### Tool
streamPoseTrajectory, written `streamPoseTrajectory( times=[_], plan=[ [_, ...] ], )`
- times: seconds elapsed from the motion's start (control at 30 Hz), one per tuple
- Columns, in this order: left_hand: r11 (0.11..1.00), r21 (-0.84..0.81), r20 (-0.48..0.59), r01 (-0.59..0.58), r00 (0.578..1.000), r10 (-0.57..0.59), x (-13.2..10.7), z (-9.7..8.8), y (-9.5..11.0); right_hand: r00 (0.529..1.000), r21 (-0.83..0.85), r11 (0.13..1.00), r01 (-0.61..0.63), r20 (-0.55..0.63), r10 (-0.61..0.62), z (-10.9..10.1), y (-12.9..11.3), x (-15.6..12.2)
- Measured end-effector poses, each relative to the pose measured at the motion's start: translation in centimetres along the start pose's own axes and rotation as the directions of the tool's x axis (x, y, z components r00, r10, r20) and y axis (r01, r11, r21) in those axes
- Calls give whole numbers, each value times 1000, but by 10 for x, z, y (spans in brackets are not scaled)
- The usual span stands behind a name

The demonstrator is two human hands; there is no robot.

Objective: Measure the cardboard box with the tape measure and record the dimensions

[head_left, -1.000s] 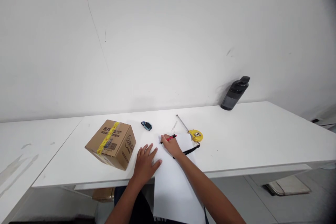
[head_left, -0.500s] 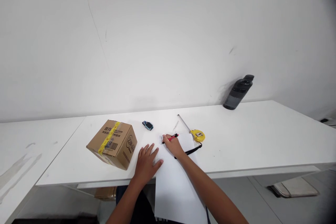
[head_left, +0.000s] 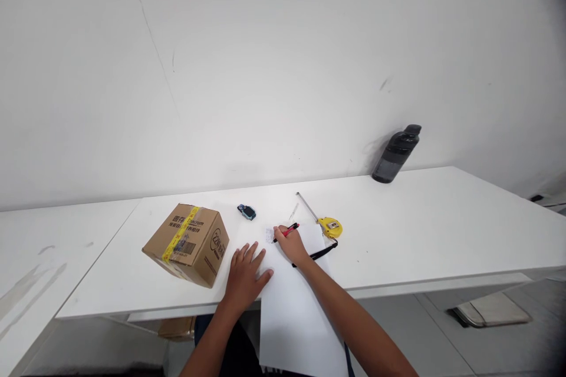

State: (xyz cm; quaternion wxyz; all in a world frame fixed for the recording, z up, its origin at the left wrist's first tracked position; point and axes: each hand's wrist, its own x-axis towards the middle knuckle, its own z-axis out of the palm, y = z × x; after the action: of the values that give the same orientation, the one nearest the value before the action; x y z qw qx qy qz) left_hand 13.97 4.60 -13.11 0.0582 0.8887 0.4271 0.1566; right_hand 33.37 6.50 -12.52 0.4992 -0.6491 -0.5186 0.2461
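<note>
In my right hand (head_left: 289, 244) is a red and black pen (head_left: 290, 229), its tip down near small writing at the top left of a long white sheet of paper (head_left: 294, 324). The sheet hangs over the table's front edge. My left hand (head_left: 244, 274) lies flat with fingers spread, its thumb at the paper's left edge. Just beyond my right hand, a yellow tape measure (head_left: 331, 227) rests with a length of blade pulled out and a black strap (head_left: 325, 251) trailing over the paper.
A taped cardboard box (head_left: 188, 243) stands left of my left hand. Behind the hands lies a small dark blue object (head_left: 246, 211), its kind unclear. A black bottle (head_left: 395, 154) stands by the wall at the back right. Another box (head_left: 177, 328) is under the white table (head_left: 420, 230).
The whole view has shifted slightly, so things appear a little further left. Both hands keep their places, and the pen stays at the writing on the paper.
</note>
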Motion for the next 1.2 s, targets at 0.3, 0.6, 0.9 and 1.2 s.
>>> streamPoseTrajectory(
  times=[0.3, 0.6, 0.9, 1.2],
  plan=[
    [999, 5, -44, -34, 998, 34, -1, 3, -3, 999, -19, 999, 41, 10, -41, -2, 5, 2],
    [996, -84, -19, 20, 1000, -22, -3, 0, -2, 969, -273, 938, 212, -67, -238, -5, 8, -1],
    [992, -122, -136, 28, 990, -45, -24, -2, 6, 945, -662, 746, -73, -285, -161, -73, 23, 12],
    [980, 134, -816, -145, 545, 192, -41, -70, 28, 907, -575, 705, -415, -197, 373, -131, 65, -13]
  ],
)
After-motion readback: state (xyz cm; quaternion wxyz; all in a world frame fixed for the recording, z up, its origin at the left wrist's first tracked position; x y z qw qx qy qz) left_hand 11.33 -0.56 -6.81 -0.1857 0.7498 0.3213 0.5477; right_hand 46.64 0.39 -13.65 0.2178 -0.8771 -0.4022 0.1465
